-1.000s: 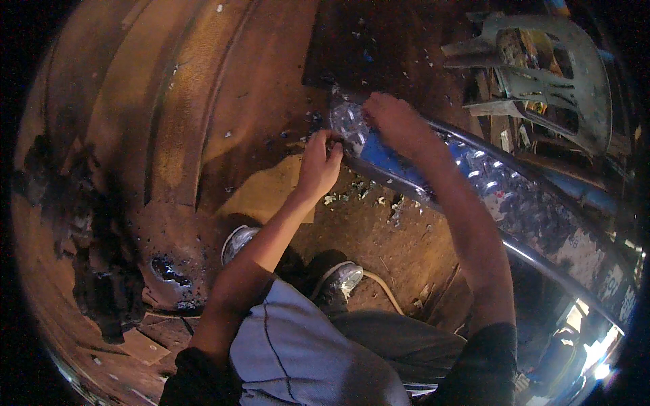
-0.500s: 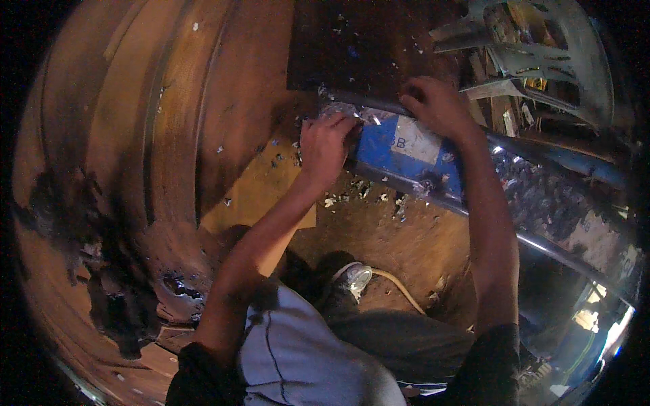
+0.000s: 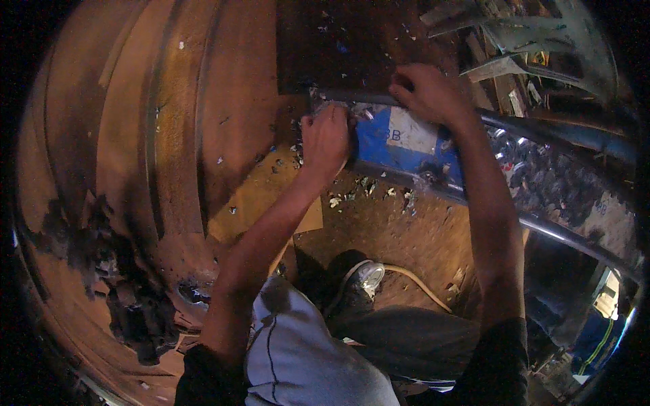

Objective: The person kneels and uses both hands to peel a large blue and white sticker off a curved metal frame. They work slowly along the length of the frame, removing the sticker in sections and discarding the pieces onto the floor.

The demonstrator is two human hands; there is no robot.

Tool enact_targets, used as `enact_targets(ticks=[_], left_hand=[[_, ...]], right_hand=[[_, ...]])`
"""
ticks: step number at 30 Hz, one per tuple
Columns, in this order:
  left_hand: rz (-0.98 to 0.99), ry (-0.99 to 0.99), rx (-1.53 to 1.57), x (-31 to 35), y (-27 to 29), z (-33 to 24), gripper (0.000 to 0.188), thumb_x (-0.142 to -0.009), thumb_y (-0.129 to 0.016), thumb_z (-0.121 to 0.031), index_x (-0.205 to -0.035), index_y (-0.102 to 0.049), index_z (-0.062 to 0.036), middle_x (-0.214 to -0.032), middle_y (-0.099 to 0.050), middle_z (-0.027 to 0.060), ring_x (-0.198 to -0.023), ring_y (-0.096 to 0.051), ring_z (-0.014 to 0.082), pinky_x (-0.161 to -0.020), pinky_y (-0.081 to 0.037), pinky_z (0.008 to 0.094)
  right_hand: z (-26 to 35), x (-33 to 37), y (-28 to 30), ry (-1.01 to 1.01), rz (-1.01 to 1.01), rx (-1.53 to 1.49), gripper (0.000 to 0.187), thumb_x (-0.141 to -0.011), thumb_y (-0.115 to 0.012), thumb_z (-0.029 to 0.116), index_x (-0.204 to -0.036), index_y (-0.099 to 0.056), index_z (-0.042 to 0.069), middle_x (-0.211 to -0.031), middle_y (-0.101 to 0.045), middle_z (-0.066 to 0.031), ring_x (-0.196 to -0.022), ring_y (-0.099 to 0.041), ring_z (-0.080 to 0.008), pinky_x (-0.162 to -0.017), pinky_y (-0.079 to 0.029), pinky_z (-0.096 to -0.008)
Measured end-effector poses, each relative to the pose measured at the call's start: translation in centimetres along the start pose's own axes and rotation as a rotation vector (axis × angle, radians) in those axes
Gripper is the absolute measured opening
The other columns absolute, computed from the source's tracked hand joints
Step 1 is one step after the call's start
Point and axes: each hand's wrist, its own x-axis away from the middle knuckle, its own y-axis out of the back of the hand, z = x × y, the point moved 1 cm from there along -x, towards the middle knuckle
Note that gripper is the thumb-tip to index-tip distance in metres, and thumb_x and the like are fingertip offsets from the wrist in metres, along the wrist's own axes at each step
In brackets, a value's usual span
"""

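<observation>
A long, narrow panel (image 3: 372,142) with raised, shiny edges slopes from the middle of the view down to the right. Its near end has a blue covering with a pale label (image 3: 411,134); dark, scraped residue (image 3: 535,176) covers the part further right. At the panel's left end is my left hand (image 3: 326,139), fingers bent and closed against it; what they hold is hidden. My right hand (image 3: 430,95) hovers at the far edge above the label. Its fingers curl toward the thumb, and anything pinched there is too small to make out.
Small torn scraps (image 3: 369,189) litter the brown floor around a yellowish board (image 3: 267,196). A pale, broken plastic chair (image 3: 535,40) lies at the upper right. A dark, blackened heap (image 3: 135,304) is at the lower left. My shoe (image 3: 370,274) and a pale cord (image 3: 420,287) are below the panel.
My left hand has turned slightly, its fingers drawn closer together at the panel's end. My right hand has shifted a little left and away. The view has tilted slightly.
</observation>
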Motion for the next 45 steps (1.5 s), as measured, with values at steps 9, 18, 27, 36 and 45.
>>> enact_targets(ticks=[9,18,27,36,45], left_hand=[[0.109,0.163,0.185,1.2,0.8,-0.6,0.022,-0.082,-0.060,-0.006,-0.104,-0.061,-0.0056,-0.103,-0.063,0.0139,-0.099,-0.060,0.0335,-0.083,-0.040,0.0475],[-0.067,0.150,0.200,1.5,1.7,-0.2,0.019,-0.086,-0.067,-0.024,-0.098,-0.072,-0.0105,-0.100,-0.070,0.0099,-0.097,-0.063,0.0283,-0.087,-0.039,0.0468],[0.128,0.232,-0.037,-0.3,2.1,-1.2,0.018,-0.085,-0.065,-0.026,-0.089,-0.068,-0.0088,-0.092,-0.069,0.0098,-0.093,-0.064,0.0285,-0.088,-0.040,0.0537],[0.256,0.248,-0.042,-1.4,2.0,-1.8,0.023,-0.083,-0.064,-0.020,-0.097,-0.063,-0.0009,-0.100,-0.067,0.0165,-0.101,-0.062,0.0332,-0.085,-0.042,0.0560],[0.245,0.228,0.092,-0.8,0.6,-0.8,0.026,-0.082,-0.064,-0.018,-0.099,-0.059,0.0003,-0.104,-0.063,0.0180,-0.104,-0.057,0.0358,-0.083,-0.043,0.0543]], right_hand=[[-0.6,-0.4,-0.4,0.054,-0.022,0.006,0.028,-0.088,-0.062,0.026,-0.099,-0.066,0.001,-0.095,-0.067,-0.0197,-0.093,-0.064,-0.0371,-0.084,-0.049,-0.0443],[-0.3,-0.2,-0.2,0.053,-0.044,-0.032,0.029,-0.087,-0.062,0.026,-0.099,-0.066,0.000,-0.096,-0.067,-0.0205,-0.093,-0.064,-0.0380,-0.083,-0.050,-0.0451],[-0.2,-0.1,-0.3,0.036,-0.010,0.015,0.030,-0.086,-0.062,0.026,-0.100,-0.066,0.000,-0.096,-0.067,-0.0213,-0.093,-0.064,-0.0387,-0.083,-0.050,-0.0454],[-0.3,-0.2,-0.4,0.000,-0.005,-0.014,0.027,-0.086,-0.063,0.025,-0.097,-0.066,0.000,-0.094,-0.068,-0.0211,-0.091,-0.065,-0.0382,-0.082,-0.051,-0.0451],[-0.3,-0.2,-0.5,0.012,-0.047,-0.020,0.026,-0.085,-0.063,0.025,-0.096,-0.065,0.001,-0.091,-0.067,-0.0204,-0.088,-0.065,-0.0379,-0.079,-0.050,-0.0458]])
